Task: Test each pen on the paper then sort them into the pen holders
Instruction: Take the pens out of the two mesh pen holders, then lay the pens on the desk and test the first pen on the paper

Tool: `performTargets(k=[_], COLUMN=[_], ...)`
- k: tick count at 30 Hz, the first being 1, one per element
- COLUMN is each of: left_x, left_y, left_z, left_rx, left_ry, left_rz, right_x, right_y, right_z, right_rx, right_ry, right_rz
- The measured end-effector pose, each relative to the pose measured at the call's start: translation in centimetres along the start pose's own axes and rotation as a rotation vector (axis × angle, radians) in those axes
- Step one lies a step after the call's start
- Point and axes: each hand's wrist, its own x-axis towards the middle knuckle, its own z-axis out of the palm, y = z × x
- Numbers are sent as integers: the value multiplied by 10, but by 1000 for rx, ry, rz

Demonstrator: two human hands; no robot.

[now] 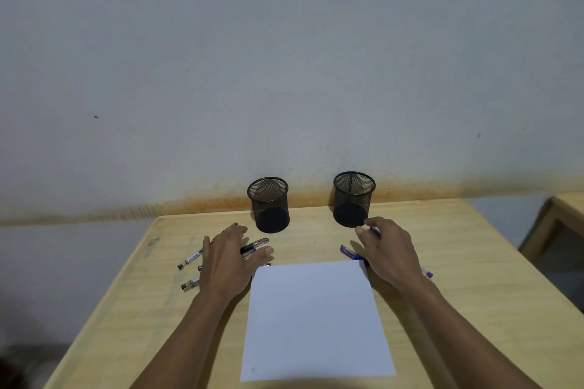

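Pale wood worktop (442, 262) against a stained grey wall carries the blank paper (316, 319) at the near centre. Black pens (254, 246) lie left of it under the flat, spread left hand (227, 259), which grips none. Purple pens (349, 252) lie right, beneath the loosely curved right hand (390, 249); whether it pinches one I cannot tell. Two mesh pen holders (268, 204) stand far, apparently empty. Round pens could roll off; a hasty reach might tip the right holder (354, 199), just beside the fingertips.
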Motion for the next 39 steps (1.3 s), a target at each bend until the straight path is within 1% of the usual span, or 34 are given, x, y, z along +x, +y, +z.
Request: performTargets(k=[4, 8, 10, 12, 14, 16, 18, 24, 27, 29, 33, 35, 37, 39], left_x=[-19, -56, -77, -97, -111, -117, -118, -115, -116, -115, -115, -115, -116, -118], left_y=[3, 5, 2, -6, -17, -31, -42, -55, -60, -60, -61, -61, -61, -60], left_z=[-13, -32, -38, -41, -42, -40, -37, -28, -23, -23, -21, -22, -24, -27], left_rx=[-59, -208, -259, -250, -196, -126, -36, 157, 186, 199, 190, 176, 150, 103], left_ry=[66, 205, 262, 294, 332, 353, 330, 205, 176, 166, 176, 181, 174, 163], left_rz=[4, -35, -93, -152, -123, -93, -103, -138, -140, -153, -153, -152, -161, -160], right_x=[-22, -55, -72, -85, -92, -92, -87, -62, -54, -50, -44, -42, -42, -48], right_y=[-7, -26, -39, -54, -70, -86, -101, -131, -131, -129, -127, -129, -135, -148], right_z=[-3, 6, 16, 31, 47, 65, 84, 129, 146, 155, 162, 161, 156, 143], right_rx=[89, 225, 210, 190, 164, 84, -36, -454, -549, -578, -480, -396, -279, -63], right_ry=[33, 63, 21, -44, -111, -178, -229, -251, -268, -250, -233, -244, -264, -285], right_rz=[-49, -103, -153, -214, -306, -413, -512, -798, -879, -920, -1040, -1065, -1014, -883])
